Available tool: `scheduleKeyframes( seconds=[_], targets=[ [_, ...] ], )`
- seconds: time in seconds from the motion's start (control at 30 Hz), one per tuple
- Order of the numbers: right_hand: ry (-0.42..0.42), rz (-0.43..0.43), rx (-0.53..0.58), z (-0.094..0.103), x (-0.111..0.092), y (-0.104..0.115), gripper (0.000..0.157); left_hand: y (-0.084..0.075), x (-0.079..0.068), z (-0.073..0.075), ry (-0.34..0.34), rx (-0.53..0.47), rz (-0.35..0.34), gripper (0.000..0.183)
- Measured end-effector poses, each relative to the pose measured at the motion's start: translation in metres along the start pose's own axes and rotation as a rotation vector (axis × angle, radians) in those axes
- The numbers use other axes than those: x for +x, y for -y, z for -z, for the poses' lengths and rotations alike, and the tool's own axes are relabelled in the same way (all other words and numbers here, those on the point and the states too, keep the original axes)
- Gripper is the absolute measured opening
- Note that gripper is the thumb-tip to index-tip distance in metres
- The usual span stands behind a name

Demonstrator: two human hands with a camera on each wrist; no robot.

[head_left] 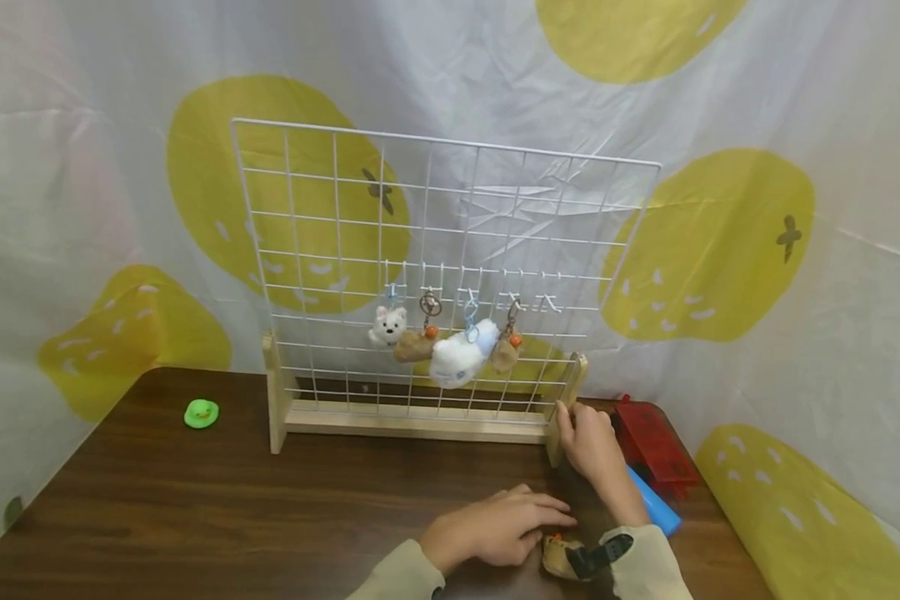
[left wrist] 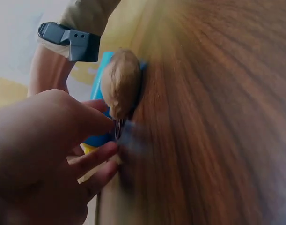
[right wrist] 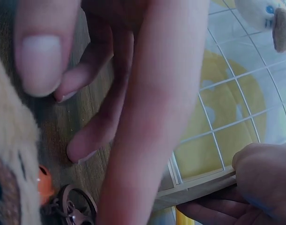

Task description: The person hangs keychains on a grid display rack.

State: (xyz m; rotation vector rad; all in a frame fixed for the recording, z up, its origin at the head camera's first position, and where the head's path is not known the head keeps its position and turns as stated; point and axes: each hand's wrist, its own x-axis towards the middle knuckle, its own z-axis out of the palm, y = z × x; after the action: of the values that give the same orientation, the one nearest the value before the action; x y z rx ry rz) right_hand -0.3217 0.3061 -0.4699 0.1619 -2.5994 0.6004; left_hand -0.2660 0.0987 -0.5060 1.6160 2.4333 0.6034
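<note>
A white wire grid rack (head_left: pixel 450 225) stands upright in a wooden base (head_left: pixel 420 423). My right hand (head_left: pixel 592 442) grips the wooden foot at the base's right end; the right wrist view shows its thumb above the wood and its fingers below. A tan plush keychain (left wrist: pixel 121 79) with an orange bell (right wrist: pixel 44 185) and a dark metal ring (right wrist: pixel 75 204) lies on the table. My left hand (head_left: pixel 502 525) reaches across beside it, fingers mostly extended. Its fingertips (left wrist: pixel 110 149) are close to the ring; contact is unclear.
Plush keychains, including a white dog (head_left: pixel 388 325) and a white-and-blue one (head_left: pixel 461 354), hang from hooks (head_left: pixel 547 302) on the grid. A green duck (head_left: pixel 201 413) sits on the table at left. A red box (head_left: pixel 656 446) and a blue object (head_left: pixel 656 504) lie at right.
</note>
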Motion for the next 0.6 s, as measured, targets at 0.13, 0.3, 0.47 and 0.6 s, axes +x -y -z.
scheduleKeyframes(
  seconds=[0.13, 0.3, 0.47, 0.6],
  targets=[
    [0.007, 0.01, 0.01, 0.0, 0.0, -0.003, 0.049, -0.007, 0.0, -0.002, 0.022, 0.044, 0.041, 0.05],
    [-0.008, 0.038, 0.015, -0.001, 0.001, -0.005, 0.048, -0.009, -0.003, -0.005, -0.03, 0.102, 0.046, 0.041],
    [-0.011, 0.022, 0.026, 0.0, 0.0, -0.006, 0.047, -0.005, -0.008, -0.007, -0.141, 0.162, 0.044, 0.029],
    [0.004, 0.0, 0.043, 0.002, 0.0, -0.007, 0.046, -0.001, -0.012, -0.007, -0.183, 0.133, 0.066, 0.024]
  ],
)
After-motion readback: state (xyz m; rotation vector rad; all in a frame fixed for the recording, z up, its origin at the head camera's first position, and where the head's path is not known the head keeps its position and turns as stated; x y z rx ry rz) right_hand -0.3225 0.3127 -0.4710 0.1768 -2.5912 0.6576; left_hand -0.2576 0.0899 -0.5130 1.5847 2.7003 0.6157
